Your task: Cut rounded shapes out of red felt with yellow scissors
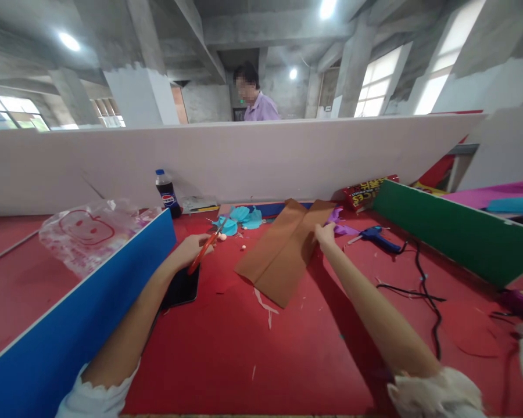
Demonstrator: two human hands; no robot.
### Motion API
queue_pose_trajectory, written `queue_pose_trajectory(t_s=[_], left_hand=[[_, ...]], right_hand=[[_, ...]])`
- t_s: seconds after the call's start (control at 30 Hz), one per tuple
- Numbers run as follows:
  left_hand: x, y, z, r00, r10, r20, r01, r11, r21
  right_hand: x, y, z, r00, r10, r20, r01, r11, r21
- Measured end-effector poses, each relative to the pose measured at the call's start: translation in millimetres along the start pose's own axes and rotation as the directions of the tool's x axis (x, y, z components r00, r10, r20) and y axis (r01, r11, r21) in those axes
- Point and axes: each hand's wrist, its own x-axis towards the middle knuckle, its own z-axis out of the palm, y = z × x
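Note:
My left hand (190,252) is closed on a pair of scissors with orange-red handles (203,253), their blades pointing up and away. A dark phone or tablet (183,288) lies on the table just below that hand. With its fingers closed on the right edge, my right hand (325,235) grips a brown sheet of paper (283,249), which has a lengthwise crease and slants across the middle. Behind the scissors are light-blue paper petals (243,217) with small pale balls (222,237) near them. Purple paper pieces (342,223) lie beyond my right hand.
A blue board (113,284) stands on the left, a green board (453,232) on the right. A blue glue gun (380,237) with a black cord (422,290) lies at right. A cola bottle (168,194) and clear plastic bag (91,232) stand left. A person (261,107) is behind the white partition (253,157).

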Motion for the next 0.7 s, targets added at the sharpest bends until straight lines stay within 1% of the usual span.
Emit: queue_pose_trajectory(t_s=[0.07,0.13,0.17,0.2,0.23,0.27,0.3,0.4,0.43,0.5,0.53,0.6,0.67,0.7], left_hand=[[-3.2,3.8,1.1,0.996,-0.058,0.066,0.059,0.998,-0.005],[-6.7,7.3,2.3,0.987,-0.088,0.131,0.094,0.995,-0.04],[-8.7,9.0,2.9,0.982,-0.091,0.165,0.103,0.993,-0.065],[-10.8,10.8,3.2,0.975,-0.087,0.204,0.107,0.991,-0.086],[-12.7,12.5,3.3,0.967,-0.081,0.243,0.109,0.989,-0.104],[-14.5,13.9,3.2,0.958,-0.073,0.278,0.108,0.988,-0.112],[-16.0,15.2,2.8,0.952,-0.065,0.299,0.101,0.989,-0.107],[-19.2,18.2,1.4,0.951,-0.051,0.305,0.061,0.998,-0.024],[-20.2,19.2,1.0,0.95,-0.043,0.31,0.049,0.999,-0.011],[-22.8,21.6,0.5,0.934,-0.029,0.356,0.046,0.998,-0.039],[-24.2,22.9,0.6,0.922,-0.018,0.386,0.048,0.996,-0.07],[-26.6,25.1,1.3,0.904,0.016,0.428,0.03,0.994,-0.101],[-27.8,25.5,2.7,0.883,0.058,0.466,-0.031,0.997,-0.066],[-27.9,24.9,3.4,0.87,0.07,0.488,-0.062,0.998,-0.034]], right_hand=[[-20.9,-1.3,0.8,0.998,0.054,0.016,-0.055,0.988,0.142],[-47.2,-7.2,-3.1,0.995,0.069,0.069,-0.083,0.972,0.219],[-62.0,-11.5,-7.0,0.979,0.104,0.176,-0.161,0.925,0.344],[-77.2,-16.4,-11.7,0.944,0.123,0.307,-0.251,0.87,0.424],[-92.5,-21.6,-16.8,0.886,0.116,0.448,-0.337,0.827,0.451],[-107.2,-27.0,-21.6,0.826,0.106,0.553,-0.406,0.793,0.454],[-120.7,-32.3,-25.5,0.781,0.077,0.62,-0.45,0.758,0.473],[-150.6,-46.1,-27.7,0.668,-0.025,0.744,-0.561,0.64,0.526],[-156.4,-49.7,-24.9,0.653,-0.037,0.757,-0.588,0.604,0.538],[-162.6,-54.9,-15.5,0.639,-0.028,0.769,-0.631,0.552,0.545],[-163.6,-56.6,-10.0,0.643,-0.022,0.766,-0.643,0.527,0.555],[-163.8,-58.2,0.1,0.695,0.012,0.719,-0.635,0.478,0.607],[-163.6,-58.0,6.3,0.755,0.044,0.655,-0.6,0.451,0.661],[-163.8,-57.6,7.6,0.776,0.053,0.629,-0.583,0.444,0.681]])
